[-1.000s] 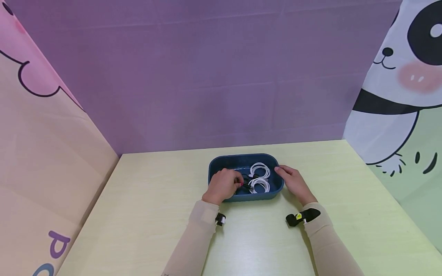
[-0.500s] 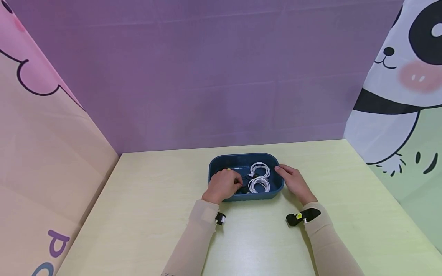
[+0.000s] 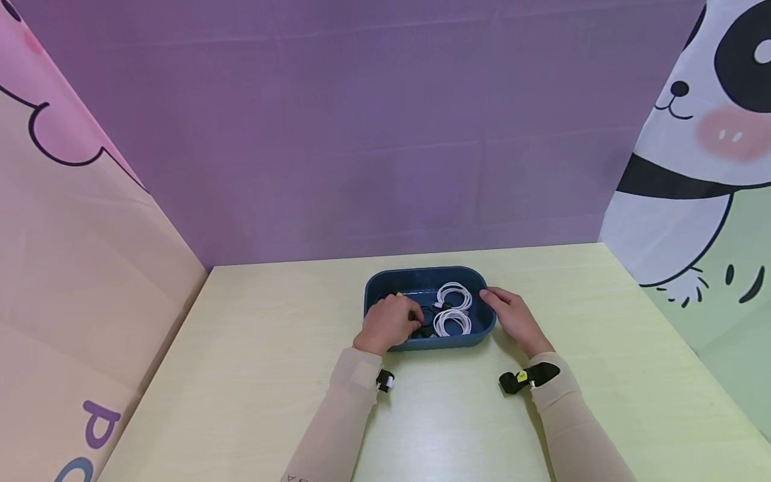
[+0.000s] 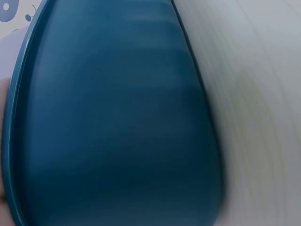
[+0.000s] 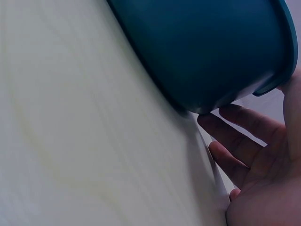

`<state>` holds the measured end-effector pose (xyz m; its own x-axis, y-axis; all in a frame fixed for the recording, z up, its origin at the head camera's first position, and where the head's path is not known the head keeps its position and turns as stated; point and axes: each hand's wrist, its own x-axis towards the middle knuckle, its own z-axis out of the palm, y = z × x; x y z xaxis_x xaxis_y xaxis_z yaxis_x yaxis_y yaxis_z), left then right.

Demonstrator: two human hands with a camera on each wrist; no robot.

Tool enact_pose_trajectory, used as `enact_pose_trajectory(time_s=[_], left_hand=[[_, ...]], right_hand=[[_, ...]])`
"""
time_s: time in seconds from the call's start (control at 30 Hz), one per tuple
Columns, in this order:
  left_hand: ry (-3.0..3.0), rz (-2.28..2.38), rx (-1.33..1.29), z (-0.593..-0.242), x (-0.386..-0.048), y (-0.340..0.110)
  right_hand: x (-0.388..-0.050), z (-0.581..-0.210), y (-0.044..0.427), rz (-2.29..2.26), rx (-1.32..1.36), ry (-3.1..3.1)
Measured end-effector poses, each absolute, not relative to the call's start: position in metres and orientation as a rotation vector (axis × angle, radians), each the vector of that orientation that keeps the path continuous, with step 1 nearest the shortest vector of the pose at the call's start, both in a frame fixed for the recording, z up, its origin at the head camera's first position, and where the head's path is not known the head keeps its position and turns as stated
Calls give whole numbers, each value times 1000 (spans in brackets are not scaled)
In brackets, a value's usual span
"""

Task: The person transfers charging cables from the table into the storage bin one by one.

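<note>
A dark blue plastic bin [image 3: 442, 343] sits on the table in the head view. Inside, two coiled white cables [image 3: 452, 323] lie toward the right, with a black cable [image 3: 426, 329] beside them. My left hand [image 3: 388, 323] reaches over the near rim, its curled fingertips at the black cable; the exact pinch is partly hidden. A small yellow piece [image 3: 399, 294] shows just past its knuckles. My right hand [image 3: 512, 318] holds the bin's right end, thumb on the rim. In the right wrist view, its fingers [image 5: 235, 136] touch the outer wall.
The pale wooden table [image 3: 289, 335] extends around the bin. A purple backdrop [image 3: 385, 134] rises behind the back edge, with printed cartoon panels at both sides. Each wrist wears a small black camera [image 3: 514, 383].
The red bit at my left fingertips has largely gone from sight, and a yellow piece has appeared beyond the knuckles. Black cable near the fingers has shifted slightly. My right hand stays put.
</note>
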<state>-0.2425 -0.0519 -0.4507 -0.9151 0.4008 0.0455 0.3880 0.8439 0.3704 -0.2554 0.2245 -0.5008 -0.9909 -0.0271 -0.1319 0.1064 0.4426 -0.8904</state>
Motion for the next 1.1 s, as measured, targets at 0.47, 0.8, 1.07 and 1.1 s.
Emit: enact_pose_trajectory(time_s=[0.47,0.8,1.07,1.1], left_hand=[[2978,617,615,-450,-242,-51],[3048,698,650,-451,-244,-51],[3255,802,642,-448,-252,-67],[3281,839,627,-447,-252,-69]], right_hand=[[-255,-501,225,-1633,20,2590],[-254,-498,225,-1631,27,2566],[-254,-498,226,-1635,40,2554],[-254,-498,226,-1636,42,2552]])
